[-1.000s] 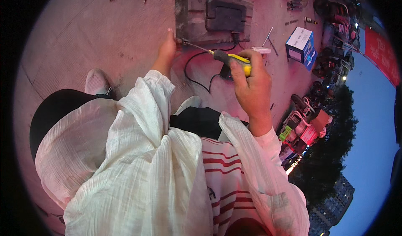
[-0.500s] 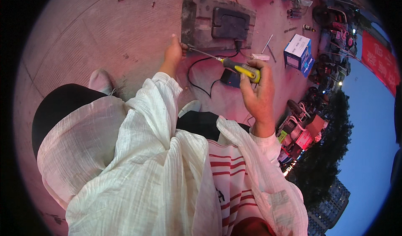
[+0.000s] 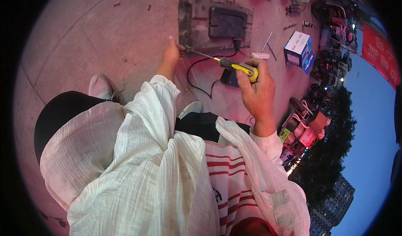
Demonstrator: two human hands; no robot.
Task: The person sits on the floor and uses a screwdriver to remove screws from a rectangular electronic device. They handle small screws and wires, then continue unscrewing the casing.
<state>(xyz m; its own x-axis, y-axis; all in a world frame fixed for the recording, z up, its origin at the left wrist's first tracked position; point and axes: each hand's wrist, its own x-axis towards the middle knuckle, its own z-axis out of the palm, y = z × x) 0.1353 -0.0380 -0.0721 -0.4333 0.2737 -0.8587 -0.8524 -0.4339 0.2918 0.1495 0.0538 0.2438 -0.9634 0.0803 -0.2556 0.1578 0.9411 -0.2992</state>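
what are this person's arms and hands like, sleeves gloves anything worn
Both arms wear loose, crinkled white sleeves of thin fabric, open over a white top with red stripes. The left hand and right hand are bare, with no gloves. No watch or ring shows. The right cuff ends at the wrist; the left sleeve bunches just behind the hand.

A yellow-handled screwdriver (image 3: 234,64) lay nearly level, its tip at the lower left corner of a flat grey panel (image 3: 213,22) on the pavement.
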